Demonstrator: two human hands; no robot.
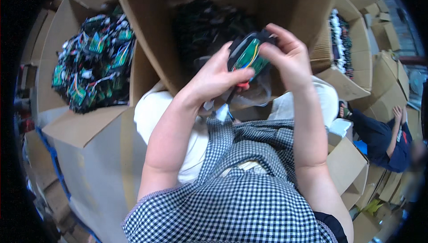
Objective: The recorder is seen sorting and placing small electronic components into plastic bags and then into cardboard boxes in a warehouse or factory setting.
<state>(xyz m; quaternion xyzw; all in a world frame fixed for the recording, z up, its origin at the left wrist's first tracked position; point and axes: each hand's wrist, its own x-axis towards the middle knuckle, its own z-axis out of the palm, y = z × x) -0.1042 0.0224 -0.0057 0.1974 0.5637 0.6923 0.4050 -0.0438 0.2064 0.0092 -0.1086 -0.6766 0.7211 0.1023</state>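
Note:
Between both hands I hold a green circuit board in a dark housing, with yellow and other coloured wires across it. My left hand grips its lower left side, thumb across the near end, where something red shows. On the far right edge, my right hand has its fingers curled round the dark rim and its thumb on the board. A crumpled clear plastic bag hangs just below the hands. Beneath them stands an open cardboard box with a heap of dark parts and boards inside.
At the left, another carton holds a pile of wired green boards. A box on the right contains white and dark parts. A person in dark clothes sits at the far right among cartons. Below the left carton is grey floor.

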